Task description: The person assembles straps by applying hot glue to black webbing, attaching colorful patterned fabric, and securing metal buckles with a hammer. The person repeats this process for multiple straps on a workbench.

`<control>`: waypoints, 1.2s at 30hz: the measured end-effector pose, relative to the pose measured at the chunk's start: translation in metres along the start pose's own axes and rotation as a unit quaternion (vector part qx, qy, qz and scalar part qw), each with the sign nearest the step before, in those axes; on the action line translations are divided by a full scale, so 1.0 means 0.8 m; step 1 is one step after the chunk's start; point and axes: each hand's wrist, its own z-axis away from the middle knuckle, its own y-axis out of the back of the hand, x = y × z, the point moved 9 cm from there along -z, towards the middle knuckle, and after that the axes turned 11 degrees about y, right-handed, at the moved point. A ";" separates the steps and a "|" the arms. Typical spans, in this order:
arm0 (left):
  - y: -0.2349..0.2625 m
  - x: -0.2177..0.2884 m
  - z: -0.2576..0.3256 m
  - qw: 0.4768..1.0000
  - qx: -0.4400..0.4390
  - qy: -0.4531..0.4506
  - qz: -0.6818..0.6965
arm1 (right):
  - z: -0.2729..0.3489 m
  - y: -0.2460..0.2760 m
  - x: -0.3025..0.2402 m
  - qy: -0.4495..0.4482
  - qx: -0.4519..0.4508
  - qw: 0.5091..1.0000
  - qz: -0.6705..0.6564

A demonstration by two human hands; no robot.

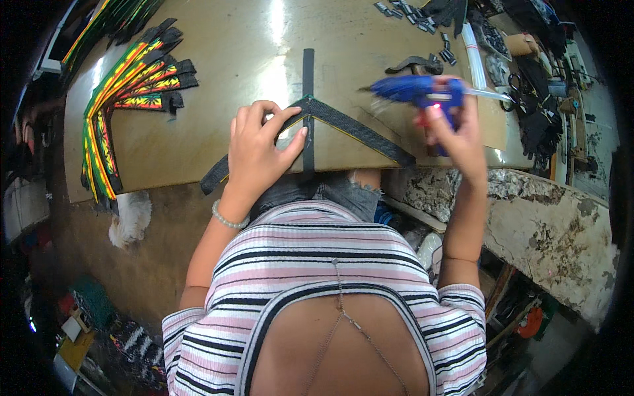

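My right hand (459, 129) is closed round the handle of a blue glue gun (441, 94), held over the table's right side; a small red light glows on it, and its nozzle end is smeared. A black woven strap (360, 132) with a thin yellow edge lies bent in a wide V, its peak pointing away from me. My left hand (261, 135) presses and grips it just left of the peak, thumb and forefinger curled on it. A straight dark strip (308, 72) crosses at the peak, running from the far side toward the table's near edge.
To the left, a fanned stack of bent straps with red, yellow and green patterns (99, 132) lies on the brown table (218, 39). A hammer (419, 64), small black buckles (409, 14), scissors (514, 89) and black straps crowd the right. A fluffy white animal (131, 221) is on the floor.
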 end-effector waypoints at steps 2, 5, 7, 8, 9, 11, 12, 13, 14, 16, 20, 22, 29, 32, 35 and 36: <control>0.002 0.001 0.000 1.000 0.007 -0.008 0.004 | -0.021 -0.045 -0.001 0.056 -0.048 0.988 0.138; 0.001 0.000 0.000 1.000 0.005 -0.004 0.009 | -0.032 -0.077 0.001 0.093 -0.083 0.976 0.179; 0.001 -0.001 0.000 1.000 0.006 -0.002 0.007 | -0.036 -0.084 0.013 0.049 -0.113 0.968 0.219; 0.001 -0.001 0.000 1.000 0.006 -0.003 0.006 | -0.038 -0.086 0.012 0.052 -0.114 0.967 0.222; 0.000 -0.002 0.000 1.000 0.005 -0.001 0.006 | -0.040 -0.088 0.010 0.056 -0.115 0.966 0.226; 0.000 -0.003 -0.001 1.000 0.003 0.003 0.008 | -0.042 -0.091 0.007 0.065 -0.112 0.966 0.225; 0.000 -0.003 -0.001 1.000 0.003 0.004 0.009 | -0.044 -0.093 0.006 0.070 -0.108 0.967 0.220; -0.001 -0.004 -0.001 1.000 0.001 0.007 0.011 | -0.044 -0.094 0.005 0.075 -0.103 0.968 0.215; -0.001 -0.004 0.000 1.000 0.003 0.005 0.008 | -0.044 -0.095 0.007 0.073 -0.106 0.966 0.222; -0.001 -0.004 0.000 1.000 0.004 0.007 0.005 | -0.040 -0.096 0.009 0.070 -0.112 0.963 0.236; -0.002 -0.004 0.000 1.000 0.005 0.004 0.001 | -0.024 -0.097 0.011 0.069 -0.135 0.956 0.252; -0.001 -0.002 -0.001 1.000 0.009 -0.002 -0.002 | -0.014 -0.099 0.009 0.066 -0.146 0.956 0.246; -0.004 -0.003 0.002 1.000 0.013 0.002 -0.001 | 0.009 -0.107 0.001 0.030 -0.190 0.956 0.220; -0.006 -0.007 0.004 1.000 0.014 0.002 -0.008 | 0.020 -0.101 0.010 0.012 -0.223 0.964 0.142; -0.003 -0.007 0.004 1.000 -0.001 0.008 0.009 | 0.021 -0.018 0.037 0.026 -0.010 0.997 0.077; 0.005 -0.003 0.002 1.000 0.023 0.003 0.020 | 0.028 0.023 0.051 0.049 0.098 0.992 0.057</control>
